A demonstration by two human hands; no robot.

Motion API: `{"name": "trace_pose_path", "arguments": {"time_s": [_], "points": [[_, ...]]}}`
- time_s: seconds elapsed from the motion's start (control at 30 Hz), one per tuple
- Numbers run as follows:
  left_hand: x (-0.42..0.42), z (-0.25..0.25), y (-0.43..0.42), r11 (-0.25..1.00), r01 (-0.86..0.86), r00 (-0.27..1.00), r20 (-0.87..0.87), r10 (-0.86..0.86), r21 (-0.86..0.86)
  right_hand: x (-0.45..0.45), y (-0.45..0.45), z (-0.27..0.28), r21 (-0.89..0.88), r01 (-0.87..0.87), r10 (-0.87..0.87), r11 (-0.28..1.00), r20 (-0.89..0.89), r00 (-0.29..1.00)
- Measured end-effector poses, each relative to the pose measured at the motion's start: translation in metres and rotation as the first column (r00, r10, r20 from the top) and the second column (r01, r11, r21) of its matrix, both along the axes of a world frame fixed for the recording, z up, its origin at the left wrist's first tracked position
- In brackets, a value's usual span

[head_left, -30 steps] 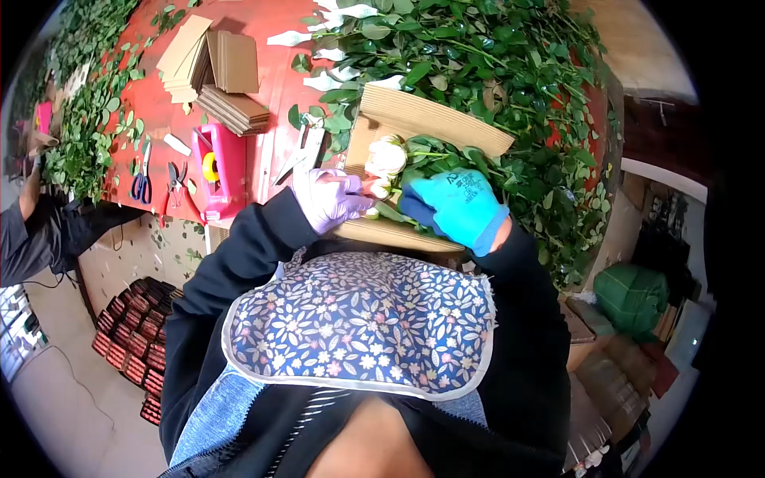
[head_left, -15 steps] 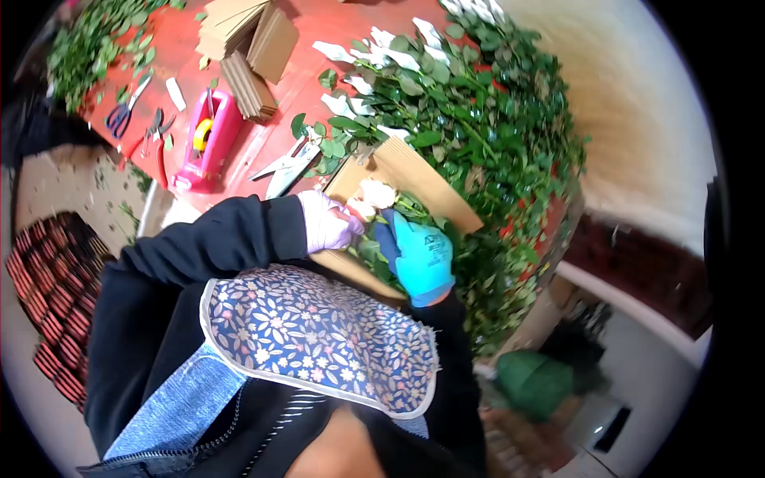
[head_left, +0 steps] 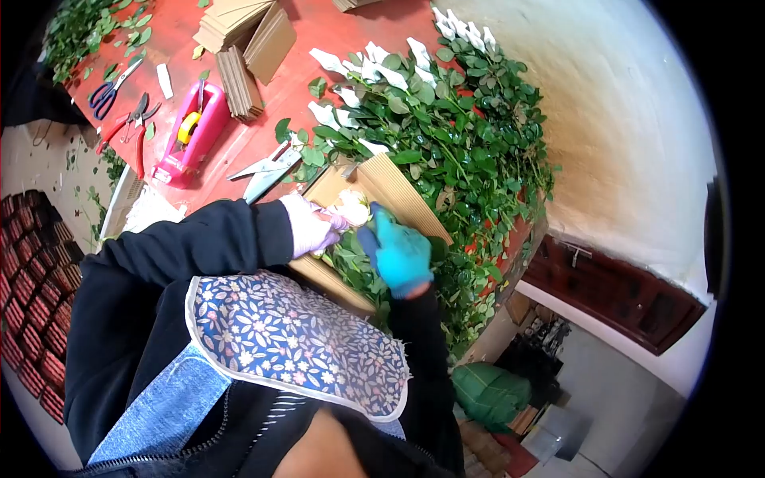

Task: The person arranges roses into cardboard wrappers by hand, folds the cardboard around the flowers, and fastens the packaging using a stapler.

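My left hand (head_left: 311,226), in a pale purple glove, is closed at a white rose (head_left: 351,207) and holds it near its head. Right beside the bloom is my right hand (head_left: 398,251), in a blue glove, its fingers curled over the leafy stems (head_left: 351,259); what they grip is hidden. Both hands are over an opened piece of corrugated cardboard (head_left: 402,191), whose raised flap stands behind the flower and whose near edge lies by my apron. Metal scissors (head_left: 267,170) lie just beyond my left hand.
Many leafy stems with white-wrapped heads (head_left: 390,76) cover the right of the red table (head_left: 291,88). Toward the left are a pink tape dispenser (head_left: 191,135), red-handled pruners (head_left: 131,127), dark-handled scissors (head_left: 107,92) and stacked cardboard pieces (head_left: 239,84). A wall (head_left: 613,119) rises at the right.
The view has turned a little, so the table things appear farther left. My right hand has shifted slightly at the rose; my left hand keeps its hold.
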State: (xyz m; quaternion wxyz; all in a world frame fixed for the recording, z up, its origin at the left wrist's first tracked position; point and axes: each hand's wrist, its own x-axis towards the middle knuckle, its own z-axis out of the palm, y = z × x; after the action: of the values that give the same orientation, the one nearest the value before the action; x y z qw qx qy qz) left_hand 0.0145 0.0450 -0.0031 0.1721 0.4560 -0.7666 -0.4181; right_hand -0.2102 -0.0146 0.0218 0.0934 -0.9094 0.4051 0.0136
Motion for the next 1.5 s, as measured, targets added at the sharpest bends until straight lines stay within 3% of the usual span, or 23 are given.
{"name": "trace_pose_path", "arguments": {"time_s": [0.13, 0.17, 0.2, 0.3, 0.4, 0.47, 0.5, 0.57, 0.6, 0.63, 0.67, 0.73, 0.77, 0.83, 0.93, 1.0, 1.07, 1.13, 1.2, 1.27, 1.33, 1.37, 1.5], "points": [[0.008, -0.003, 0.001, 0.995, 0.077, 0.997, 0.035, -0.075, -0.056, -0.005, 0.002, -0.007, 0.165, -0.023, 0.036, 0.986, -0.075, 0.997], [0.018, -0.002, -0.001, 0.967, 0.133, 0.989, -0.034, -0.144, -0.219, -0.013, 0.005, -0.02, 0.197, 0.029, -0.018, 0.98, -0.056, 0.998], [0.022, -0.011, -0.015, 0.96, 0.134, 0.934, -0.293, -0.206, -0.248, -0.011, 0.006, -0.018, 0.194, 0.042, -0.034, 0.98, -0.048, 0.998], [0.022, -0.003, -0.029, 0.978, -0.177, 0.899, -0.422, 0.116, -0.108, -0.007, 0.007, -0.012, 0.225, 0.107, -0.087, 0.968, -0.096, 0.992], [0.002, -0.018, -0.035, 0.987, -0.064, 0.885, -0.448, 0.125, 0.15, -0.008, 0.005, -0.012, 0.225, 0.109, -0.106, 0.968, -0.024, 0.994], [-0.003, -0.023, -0.03, 0.741, 0.109, 0.71, -0.574, 0.409, 0.663, -0.012, 0.008, -0.009, 0.161, 0.095, -0.125, 0.982, 0.191, 0.974], [-0.004, -0.024, -0.029, 0.593, 0.172, 0.661, -0.539, 0.522, 0.786, -0.015, 0.007, -0.012, 0.249, 0.144, -0.214, 0.958, 0.284, 0.935], [-0.001, -0.02, -0.029, 0.922, 0.019, 0.888, -0.43, 0.162, 0.386, -0.013, 0.003, -0.015, 0.164, 0.196, -0.252, 0.967, 0.49, 0.834], [0.001, -0.018, -0.031, 0.993, 0.033, 0.958, -0.287, 0.001, 0.115, -0.013, 0.002, -0.015, 0.204, 0.256, -0.326, 0.945, 0.515, 0.793], [-0.001, -0.018, -0.035, 0.948, 0.07, 0.96, -0.238, -0.149, -0.31, -0.012, 0.002, -0.009, 0.07, 0.257, -0.261, 0.964, 0.446, 0.856], [0.003, -0.011, -0.031, 0.965, 0.155, 0.977, -0.115, -0.182, -0.211, -0.007, 0.002, -0.006, 0.075, 0.294, -0.294, 0.953, 0.464, 0.836], [0.002, -0.004, -0.03, 0.976, 0.198, 0.98, -0.019, -0.2, -0.088, 0.002, 0.001, -0.004, 0.006, 0.26, -0.259, 0.966, 0.099, 0.961], [0.001, -0.007, -0.029, 0.969, 0.234, 0.972, -0.003, -0.235, -0.081, 0.006, 0.001, -0.005, -0.028, 0.244, -0.243, 0.969, 0.049, 0.969], [0.0, -0.018, -0.026, 0.933, 0.229, 0.973, 0.068, -0.219, -0.278, 0.007, 0.002, -0.029, -0.057, 0.255, -0.256, 0.965, -0.009, 0.967], [-0.004, -0.014, -0.029, 0.904, 0.261, 0.965, 0.121, -0.233, -0.337, 0.017, 0.003, -0.041, -0.032, 0.289, -0.291, 0.957, -0.078, 0.953], [-0.01, -0.012, -0.032, 0.981, 0.162, 0.982, 0.081, -0.171, 0.109, 0.022, 0.006, -0.044, -0.195, 0.147, -0.182, 0.97, -0.181, 0.966], [-0.012, 0.006, -0.044, 0.823, 0.18, 0.983, 0.137, -0.125, -0.539, 0.023, 0.004, -0.043, -0.161, 0.18, -0.206, 0.97, -0.16, 0.966], [-0.015, -0.003, -0.05, 0.876, 0.225, 0.974, 0.097, -0.203, -0.428, 0.021, 0.007, -0.029, -0.141, 0.207, -0.234, 0.968, -0.217, 0.948], [-0.016, -0.011, -0.053, 0.92, 0.174, 0.98, -0.029, -0.196, -0.35, 0.0, 0.01, -0.029, -0.007, 0.266, -0.261, 0.964, 0.156, 0.953], [-0.014, -0.013, -0.053, 0.926, 0.164, 0.98, -0.051, -0.192, -0.34, -0.02, 0.023, 0.021, 0.082, 0.341, -0.35, 0.937, 0.267, 0.898], [-0.013, -0.012, -0.05, 0.932, 0.129, 0.987, -0.048, -0.154, -0.34, -0.035, 0.038, 0.032, 0.148, 0.322, -0.352, 0.935, 0.285, 0.891], [-0.011, -0.009, -0.047, 0.963, 0.116, 0.992, -0.023, -0.126, -0.245, -0.037, 0.043, 0.021, 0.168, 0.284, -0.315, 0.944, 0.2, 0.928], [-0.001, -0.003, -0.032, 0.962, -0.031, 0.994, -0.11, 0.001, -0.27, -0.032, 0.048, 0.007, 0.199, 0.344, -0.348, 0.918, -0.016, 0.937]]}}
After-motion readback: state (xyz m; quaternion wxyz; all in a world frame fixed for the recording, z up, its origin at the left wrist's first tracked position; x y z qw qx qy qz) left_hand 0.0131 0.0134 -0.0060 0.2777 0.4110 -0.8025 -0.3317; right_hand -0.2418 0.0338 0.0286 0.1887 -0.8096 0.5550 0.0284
